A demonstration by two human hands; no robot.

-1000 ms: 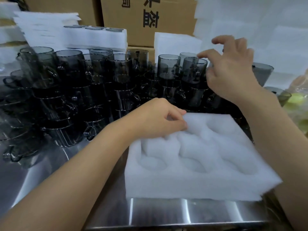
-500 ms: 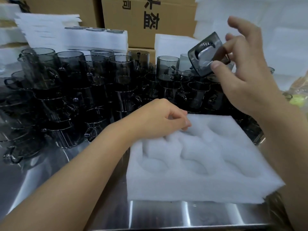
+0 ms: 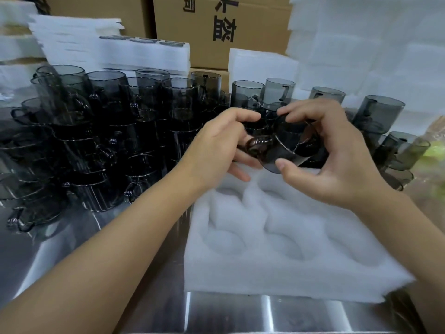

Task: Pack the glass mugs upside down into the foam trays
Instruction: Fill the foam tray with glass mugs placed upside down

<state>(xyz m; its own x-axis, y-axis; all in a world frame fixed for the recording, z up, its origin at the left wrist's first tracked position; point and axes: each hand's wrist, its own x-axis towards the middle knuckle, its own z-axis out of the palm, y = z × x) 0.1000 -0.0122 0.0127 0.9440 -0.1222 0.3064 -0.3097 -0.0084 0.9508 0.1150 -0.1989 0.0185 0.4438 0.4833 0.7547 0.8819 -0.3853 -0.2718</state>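
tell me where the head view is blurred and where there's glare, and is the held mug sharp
Head view: the glass mug, gripped by the left hand and right hand, is fairly sharp. The stacked mugs at far left and the green object at the right edge smear into blur. Bright glare streaks cross the steel table, and the foam tray looks soft and low in contrast.

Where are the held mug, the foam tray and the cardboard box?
held mug (image 3: 286,150), head view, its glass wall.
foam tray (image 3: 277,282), head view, its near front wall.
cardboard box (image 3: 261,32), head view, its printed front.
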